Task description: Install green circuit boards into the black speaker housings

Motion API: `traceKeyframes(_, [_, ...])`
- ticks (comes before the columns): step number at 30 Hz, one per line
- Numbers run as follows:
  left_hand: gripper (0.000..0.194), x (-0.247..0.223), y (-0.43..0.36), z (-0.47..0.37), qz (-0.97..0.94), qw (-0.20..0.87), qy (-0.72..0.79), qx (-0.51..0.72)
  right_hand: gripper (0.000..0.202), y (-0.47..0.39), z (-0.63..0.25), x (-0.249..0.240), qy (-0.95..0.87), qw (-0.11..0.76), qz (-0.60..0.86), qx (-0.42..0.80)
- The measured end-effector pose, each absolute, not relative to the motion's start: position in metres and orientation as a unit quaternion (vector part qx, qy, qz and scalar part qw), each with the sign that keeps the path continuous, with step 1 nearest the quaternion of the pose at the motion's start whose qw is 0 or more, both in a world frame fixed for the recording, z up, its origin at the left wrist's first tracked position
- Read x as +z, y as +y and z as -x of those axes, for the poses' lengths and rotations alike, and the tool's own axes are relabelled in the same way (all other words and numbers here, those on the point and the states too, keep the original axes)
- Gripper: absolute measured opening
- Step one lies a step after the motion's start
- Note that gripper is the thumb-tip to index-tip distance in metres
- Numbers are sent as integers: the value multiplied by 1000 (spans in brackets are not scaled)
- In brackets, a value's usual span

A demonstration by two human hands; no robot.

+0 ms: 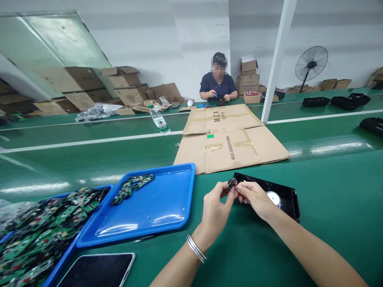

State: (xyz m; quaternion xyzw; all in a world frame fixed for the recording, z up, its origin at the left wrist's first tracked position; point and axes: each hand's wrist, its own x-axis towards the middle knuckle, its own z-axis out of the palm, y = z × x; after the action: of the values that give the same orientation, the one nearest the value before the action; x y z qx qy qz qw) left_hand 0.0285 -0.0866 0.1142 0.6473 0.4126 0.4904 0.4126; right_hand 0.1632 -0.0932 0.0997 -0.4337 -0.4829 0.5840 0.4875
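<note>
A small circuit board (231, 183) is pinched in the fingers of my left hand (216, 205), which has silver bangles at the wrist. My right hand (255, 196) meets it from the right, its fingertips pressed together at the board's edge; what they pinch is too small to make out. Behind and below the hands lies a black housing (287, 199) with a round white part (273, 198), partly covered by my right hand. To the left, a blue tray (161, 203) holds several green boards (127, 189).
Another tray at the left is heaped with circuit boards (44, 227). A phone (98, 271) lies in front. Flattened cardboard (230, 147) and a bottle (160, 120) stand beyond. A white post (278, 59) rises at the right. A person (218, 81) sits across the table.
</note>
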Motion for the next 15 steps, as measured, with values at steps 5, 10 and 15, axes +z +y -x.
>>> traceKeyframes(5, [2,113,-87,-30,-639,403,422,501,38,-93,-165,99,-467,494,425,597])
traceKeyframes(10, [3,110,-85,-28,-669,386,414,482,36,-93,-166,100,-464,493,416,607])
traceKeyframes(15, [8,109,-85,-27,-692,372,396,474,34,-93,-165,103,-439,494,423,620])
